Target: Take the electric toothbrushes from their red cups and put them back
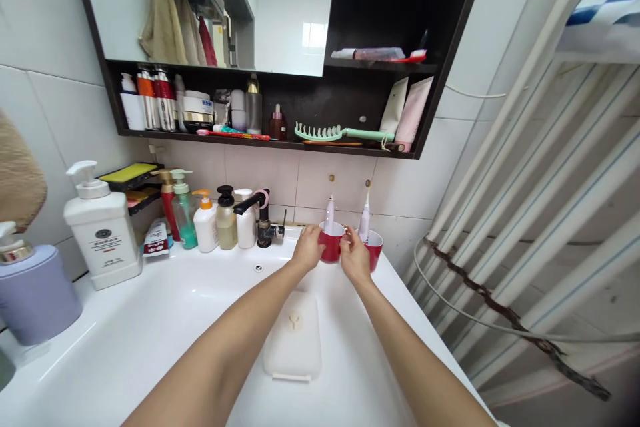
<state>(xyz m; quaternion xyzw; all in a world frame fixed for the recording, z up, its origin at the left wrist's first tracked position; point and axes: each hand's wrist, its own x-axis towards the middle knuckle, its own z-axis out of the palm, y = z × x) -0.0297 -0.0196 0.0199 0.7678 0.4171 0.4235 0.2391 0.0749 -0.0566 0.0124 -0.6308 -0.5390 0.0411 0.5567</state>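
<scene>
L to R at the back of the white sink worktop (150, 320): big pump bottle (103, 230), row of small bottles (215, 220), black tap (260, 213), then the left hand (307, 248) closed round the left side of a red cup (333, 245) w/ an electric toothbrush (329, 213) upright in it. The right hand (355, 259) sits btwn that cup and a 2nd red cup (375, 251), fingers bent against the first cup's right side; can't tell if it truly grips. Both cups stand by the wall, dead ahead of the hands, long axis vertical.
</scene>
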